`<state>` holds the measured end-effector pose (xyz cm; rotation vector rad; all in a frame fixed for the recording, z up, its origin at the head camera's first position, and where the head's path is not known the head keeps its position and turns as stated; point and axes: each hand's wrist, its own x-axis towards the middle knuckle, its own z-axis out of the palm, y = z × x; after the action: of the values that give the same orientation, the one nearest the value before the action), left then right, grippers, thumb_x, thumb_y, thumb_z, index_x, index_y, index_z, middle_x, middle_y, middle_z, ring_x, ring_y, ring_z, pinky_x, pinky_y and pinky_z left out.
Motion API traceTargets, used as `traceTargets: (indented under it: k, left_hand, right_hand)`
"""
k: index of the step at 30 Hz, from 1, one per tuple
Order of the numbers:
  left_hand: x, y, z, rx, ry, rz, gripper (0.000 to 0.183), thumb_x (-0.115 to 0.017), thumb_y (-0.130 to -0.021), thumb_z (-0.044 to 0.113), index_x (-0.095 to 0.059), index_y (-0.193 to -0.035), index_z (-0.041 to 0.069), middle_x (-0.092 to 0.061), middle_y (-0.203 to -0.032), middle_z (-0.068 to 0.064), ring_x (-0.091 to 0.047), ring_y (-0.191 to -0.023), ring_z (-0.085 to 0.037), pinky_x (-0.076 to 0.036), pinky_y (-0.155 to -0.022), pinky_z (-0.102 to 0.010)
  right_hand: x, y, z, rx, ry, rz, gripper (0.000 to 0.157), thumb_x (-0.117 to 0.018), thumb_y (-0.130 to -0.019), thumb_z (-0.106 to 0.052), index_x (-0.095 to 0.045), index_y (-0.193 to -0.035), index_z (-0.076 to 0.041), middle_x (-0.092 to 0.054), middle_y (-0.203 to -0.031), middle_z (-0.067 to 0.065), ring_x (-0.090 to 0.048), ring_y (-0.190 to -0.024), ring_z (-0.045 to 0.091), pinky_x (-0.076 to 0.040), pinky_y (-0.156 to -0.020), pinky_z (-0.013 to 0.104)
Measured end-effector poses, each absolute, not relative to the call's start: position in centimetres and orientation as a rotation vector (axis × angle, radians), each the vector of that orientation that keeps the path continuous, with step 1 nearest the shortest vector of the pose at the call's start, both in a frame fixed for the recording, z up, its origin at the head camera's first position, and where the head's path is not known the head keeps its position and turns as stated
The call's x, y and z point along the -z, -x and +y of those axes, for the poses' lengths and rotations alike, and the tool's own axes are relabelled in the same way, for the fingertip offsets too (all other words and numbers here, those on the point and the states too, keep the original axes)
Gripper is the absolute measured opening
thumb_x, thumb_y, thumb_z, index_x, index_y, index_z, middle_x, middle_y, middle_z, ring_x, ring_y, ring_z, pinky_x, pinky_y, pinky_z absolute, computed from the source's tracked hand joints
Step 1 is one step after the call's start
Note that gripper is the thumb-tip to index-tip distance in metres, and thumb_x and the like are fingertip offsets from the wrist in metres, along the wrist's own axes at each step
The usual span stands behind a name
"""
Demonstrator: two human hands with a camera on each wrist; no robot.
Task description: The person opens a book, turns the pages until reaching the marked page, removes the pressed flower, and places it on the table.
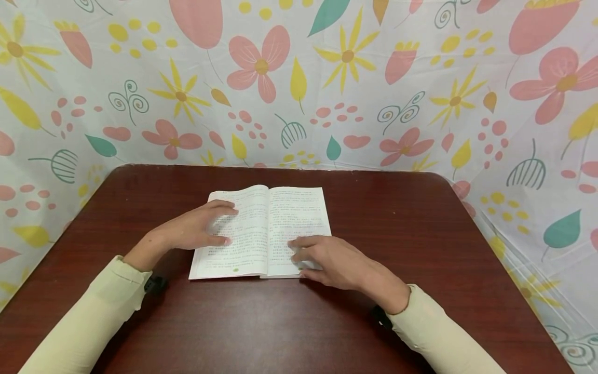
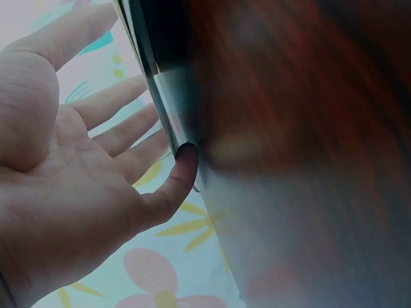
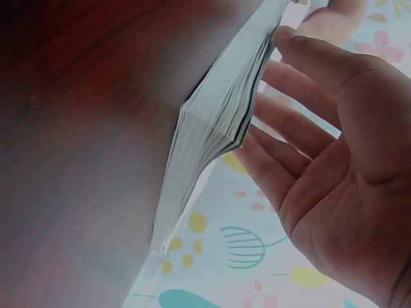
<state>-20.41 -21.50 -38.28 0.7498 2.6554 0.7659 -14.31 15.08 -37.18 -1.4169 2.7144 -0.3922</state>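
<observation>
Nearest are two pale sleeves [image 1: 89, 317], one coming in from each lower corner, with the bare front of the tabletop [image 1: 261, 332] between them. A small dark device [image 1: 155, 284] sits under the left wrist, and another like it shows under the right.

The right hand [image 1: 334, 261] lies over the lower right part of the book [image 1: 259, 234], its grip spread, fingers slightly bent above the print and thumb by the bottom corner. In the right wrist view the thumb's tip meets the edge of the pages, which show as a thick, layered block.

The left hand [image 1: 196, 226] reaches over the outer side of the left page, its grip spread too, thumb and fingers well apart. Neither hand pinches a page that can be seen.

The book lies open near the middle of the tabletop, lines of small print on both pages, a green mark [image 1: 235, 270] at the foot of the left one. Beyond the tabletop's far edge hangs a white cloth [image 1: 299, 78] with pink, yellow and teal flowers and leaves.
</observation>
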Motion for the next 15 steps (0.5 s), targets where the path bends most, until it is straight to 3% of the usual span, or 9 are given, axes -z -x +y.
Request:
traceTargets:
  k: [11, 15]
  left_hand:
    - [38.39, 20.35, -21.48, -0.747, -0.73, 2.64, 0.073, -0.084, -0.094, 0.03, -0.051, -0.156, 0.009, -0.036, -0.167, -0.014, -0.038, -0.15, -0.035, -0.036, -0.118, -0.058]
    - [38.37, 20.31, -21.46, -0.751, -0.727, 2.635, 0.074, -0.083, -0.094, 0.031, -0.051, -0.157, 0.009, -0.036, -0.167, -0.014, -0.038, -0.15, -0.035, -0.036, -0.118, -0.059]
  right_hand:
    - [36.71, 14.64, 15.42, 0.39, 1.531, 2.644, 0.007, -0.08, -0.096, -0.01, -0.083, -0.1, -0.015, -0.073, -0.133, 0.002, -0.067, -0.128, 0.016, -0.057, -0.096, 0.029]
    - [36.56, 14.71, 15.49, 0.398, 1.564, 2.634, 0.012, -0.075, -0.097, -0.004, -0.078, -0.09, -0.013, -0.075, -0.128, 0.002, -0.07, -0.12, 0.013, -0.057, -0.093, 0.028]
